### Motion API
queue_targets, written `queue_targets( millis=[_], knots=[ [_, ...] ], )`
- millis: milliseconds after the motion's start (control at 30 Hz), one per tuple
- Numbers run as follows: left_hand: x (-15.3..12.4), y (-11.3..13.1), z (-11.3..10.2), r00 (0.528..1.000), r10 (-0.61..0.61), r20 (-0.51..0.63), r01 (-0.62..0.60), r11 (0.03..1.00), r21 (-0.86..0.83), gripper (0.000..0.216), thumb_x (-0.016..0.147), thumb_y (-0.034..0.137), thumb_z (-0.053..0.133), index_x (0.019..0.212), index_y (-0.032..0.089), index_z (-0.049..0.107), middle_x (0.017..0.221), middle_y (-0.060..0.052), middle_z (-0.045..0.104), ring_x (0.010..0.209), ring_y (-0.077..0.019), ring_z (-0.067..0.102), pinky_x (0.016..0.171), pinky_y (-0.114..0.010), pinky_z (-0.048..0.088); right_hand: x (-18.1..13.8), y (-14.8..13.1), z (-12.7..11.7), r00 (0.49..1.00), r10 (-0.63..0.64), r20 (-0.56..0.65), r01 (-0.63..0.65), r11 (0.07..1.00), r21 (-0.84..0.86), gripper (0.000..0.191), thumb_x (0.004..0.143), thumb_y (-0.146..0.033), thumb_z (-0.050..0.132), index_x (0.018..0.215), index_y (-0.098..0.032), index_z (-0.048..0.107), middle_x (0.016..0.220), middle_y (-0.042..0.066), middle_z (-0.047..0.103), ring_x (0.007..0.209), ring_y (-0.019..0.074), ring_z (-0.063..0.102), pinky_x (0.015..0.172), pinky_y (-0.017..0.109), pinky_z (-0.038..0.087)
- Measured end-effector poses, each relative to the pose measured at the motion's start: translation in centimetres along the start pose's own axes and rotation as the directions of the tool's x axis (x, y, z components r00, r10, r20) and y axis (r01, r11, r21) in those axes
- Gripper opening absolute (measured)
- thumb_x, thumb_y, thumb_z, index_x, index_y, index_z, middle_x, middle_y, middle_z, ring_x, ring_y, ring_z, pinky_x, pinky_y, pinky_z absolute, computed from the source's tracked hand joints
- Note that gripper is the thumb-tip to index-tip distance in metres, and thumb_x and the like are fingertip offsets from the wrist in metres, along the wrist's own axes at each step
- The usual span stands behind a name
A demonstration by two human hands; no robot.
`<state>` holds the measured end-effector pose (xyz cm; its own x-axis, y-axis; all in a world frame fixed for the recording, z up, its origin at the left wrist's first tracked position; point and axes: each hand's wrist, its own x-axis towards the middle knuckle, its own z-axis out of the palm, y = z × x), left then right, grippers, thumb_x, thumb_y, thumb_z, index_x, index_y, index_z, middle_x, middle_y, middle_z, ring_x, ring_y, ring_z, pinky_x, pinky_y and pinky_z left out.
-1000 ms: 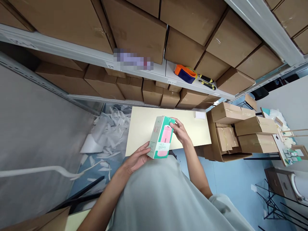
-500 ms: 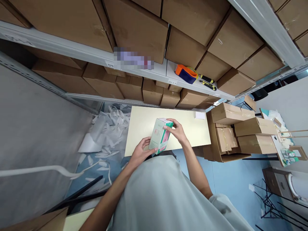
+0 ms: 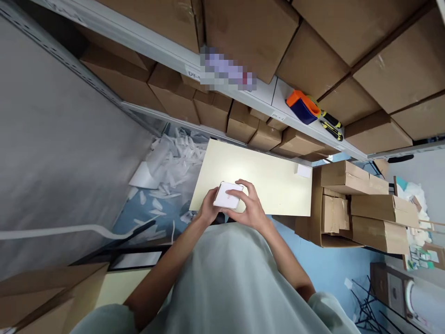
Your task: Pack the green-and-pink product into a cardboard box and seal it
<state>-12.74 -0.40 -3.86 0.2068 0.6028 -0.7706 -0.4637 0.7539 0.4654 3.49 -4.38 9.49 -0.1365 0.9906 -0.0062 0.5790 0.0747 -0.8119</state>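
Observation:
A small carton [image 3: 228, 195] is held between both hands above the near edge of the cream table [image 3: 250, 162]. Its white end face, with faint small print, is turned up toward me, and the sides are mostly out of sight. My left hand [image 3: 209, 208] is closed round the carton's left side, its fingers partly hidden behind it. At the right side, my right hand [image 3: 248, 204] grips it too, with one finger lying across the white face and the others around the edge.
A small white box [image 3: 303, 170] lies at the table's far right corner. Shelves ahead hold brown cartons [image 3: 243, 121], an orange and blue tape dispenser [image 3: 302, 106] and cutter knives [image 3: 331, 131]. Cardboard boxes [image 3: 370, 208] are stacked at the right; white scraps [image 3: 181, 153] litter the left floor.
The carton has turned from showing its printed green and pink sides to showing its white end. My right hand has come down closer to my left. The view has shifted.

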Motion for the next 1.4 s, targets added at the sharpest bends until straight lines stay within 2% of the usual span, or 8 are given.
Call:
queue_targets(
  millis=[167, 400, 533, 700, 900, 1033, 1267, 1400],
  knots=[
    [1.8, 0.6, -1.5, 0.989, -0.043, -0.142, 0.026, 0.992, -0.120, 0.033, 0.074, 0.046, 0.076, 0.096, 0.025, 0.065, 0.100, -0.008, 0.074, 0.100, -0.0264, 0.074, 0.081, -0.035, 0.063, 5.6, 5.2, 0.0, 0.998, 0.036, -0.050, -0.037, 0.999, -0.023, 0.050, 0.096, -0.040, 0.082, 0.144, -0.030, 0.076, 0.148, 0.016, 0.054, 0.148, 0.0330, 0.053, 0.126, 0.049, 0.047],
    [5.4, 1.6, -3.0, 0.945, -0.096, -0.314, 0.011, 0.965, -0.262, 0.033, 0.076, 0.043, 0.077, 0.097, 0.026, 0.059, 0.106, -0.010, 0.067, 0.098, -0.0242, 0.071, 0.089, -0.041, 0.067, 19.6, 14.3, 4.1, 0.957, 0.226, 0.181, -0.248, 0.963, 0.108, 0.041, 0.092, -0.040, 0.083, 0.131, -0.030, 0.081, 0.128, 0.010, 0.070, 0.130, 0.0272, 0.063, 0.115, 0.044, 0.055],
    [8.4, 3.1, -2.5, 0.930, -0.038, -0.365, -0.078, 0.951, -0.300, 0.031, 0.080, 0.044, 0.076, 0.096, 0.027, 0.055, 0.110, -0.009, 0.066, 0.103, -0.0225, 0.071, 0.096, -0.038, 0.066, 25.3, 16.8, 7.0, 0.933, 0.320, 0.164, -0.341, 0.932, 0.123, 0.031, 0.087, -0.043, 0.088, 0.113, -0.028, 0.082, 0.119, 0.006, 0.078, 0.124, 0.0243, 0.066, 0.109, 0.040, 0.057],
    [10.6, 4.8, -1.9, 0.921, 0.005, -0.389, -0.130, 0.947, -0.295, 0.034, 0.079, 0.042, 0.081, 0.094, 0.026, 0.055, 0.102, -0.009, 0.065, 0.107, -0.0249, 0.071, 0.099, -0.040, 0.064, 28.1, 18.4, 7.7, 0.924, 0.357, 0.133, -0.370, 0.925, 0.084, 0.039, 0.081, -0.053, 0.092, 0.105, -0.025, 0.080, 0.104, 0.003, 0.078, 0.110, 0.0211, 0.069, 0.107, 0.039, 0.058],
    [8.9, 4.9, -1.9, 0.911, 0.046, -0.410, -0.176, 0.943, -0.284, 0.016, 0.084, 0.026, 0.076, 0.095, 0.022, 0.065, 0.109, -0.010, 0.068, 0.107, -0.0211, 0.071, 0.108, -0.036, 0.060, 26.9, 18.1, 6.3, 0.934, 0.349, 0.077, -0.351, 0.936, 0.010, 0.047, 0.080, -0.044, 0.093, 0.120, -0.023, 0.081, 0.125, 0.010, 0.076, 0.134, 0.0296, 0.063, 0.127, 0.049, 0.045],
    [4.9, 5.3, -3.1, 0.899, 0.105, -0.425, -0.257, 0.912, -0.319, 0.008, 0.090, 0.020, 0.067, 0.098, 0.022, 0.068, 0.117, -0.009, 0.071, 0.107, -0.0181, 0.072, 0.114, -0.037, 0.059, 22.8, 15.6, 5.4, 0.982, 0.189, -0.017, -0.190, 0.980, -0.054, 0.055, 0.091, -0.045, 0.083, 0.139, -0.021, 0.075, 0.141, 0.014, 0.072, 0.145, 0.0333, 0.058, 0.131, 0.051, 0.041],
    [-3.5, 4.5, -7.7, 0.879, 0.167, -0.446, -0.357, 0.852, -0.384, 0.013, 0.100, 0.018, 0.057, 0.096, 0.021, 0.069, 0.115, -0.011, 0.077, 0.108, -0.0195, 0.075, 0.117, -0.042, 0.058, 12.2, 11.8, 4.7, 0.999, -0.042, -0.003, 0.041, 0.992, -0.118, 0.062, 0.097, -0.047, 0.078, 0.153, -0.023, 0.067, 0.147, 0.017, 0.066, 0.144, 0.0336, 0.061, 0.128, 0.052, 0.047],
    [-7.8, 3.5, -11.0, 0.843, 0.203, -0.498, -0.433, 0.806, -0.404, 0.013, 0.099, 0.016, 0.057, 0.090, 0.021, 0.066, 0.114, -0.010, 0.079, 0.106, -0.0195, 0.077, 0.117, -0.043, 0.059, 10.1, 8.5, 4.9, 0.992, -0.120, 0.049, 0.124, 0.988, -0.091, 0.064, 0.096, -0.048, 0.079, 0.154, -0.025, 0.066, 0.149, 0.017, 0.065, 0.145, 0.0338, 0.060, 0.127, 0.053, 0.048]
  ],
)
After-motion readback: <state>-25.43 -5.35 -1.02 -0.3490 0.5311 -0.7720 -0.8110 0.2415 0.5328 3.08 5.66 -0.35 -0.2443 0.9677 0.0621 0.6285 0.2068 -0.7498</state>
